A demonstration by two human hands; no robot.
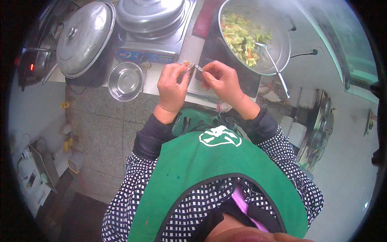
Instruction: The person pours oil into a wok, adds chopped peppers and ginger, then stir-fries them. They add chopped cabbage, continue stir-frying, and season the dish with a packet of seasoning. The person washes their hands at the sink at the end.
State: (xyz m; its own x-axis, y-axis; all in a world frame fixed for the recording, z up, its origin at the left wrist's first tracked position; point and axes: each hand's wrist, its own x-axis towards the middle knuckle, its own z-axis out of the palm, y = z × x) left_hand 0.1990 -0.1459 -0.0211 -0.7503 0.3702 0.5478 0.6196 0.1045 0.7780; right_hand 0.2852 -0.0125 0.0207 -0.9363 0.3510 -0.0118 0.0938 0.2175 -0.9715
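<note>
Both of my hands are raised in front of me over the near edge of the counter. My left hand is closed in a pinch, and a small shiny thing with a coloured edge shows at its fingertips. Thumb and fingers of my right hand are pinched on a small silvery piece. The two tips nearly meet; whether they hold one item or two I cannot tell. To the right, beyond my right hand, a wide metal pan holds chopped green vegetables with orange bits.
A long-handled metal spatula rests across the pan's near rim. Left of my hands stand an empty steel bowl, a lidded pot and a gas stove bearing another covered pan. Pans line the lower right.
</note>
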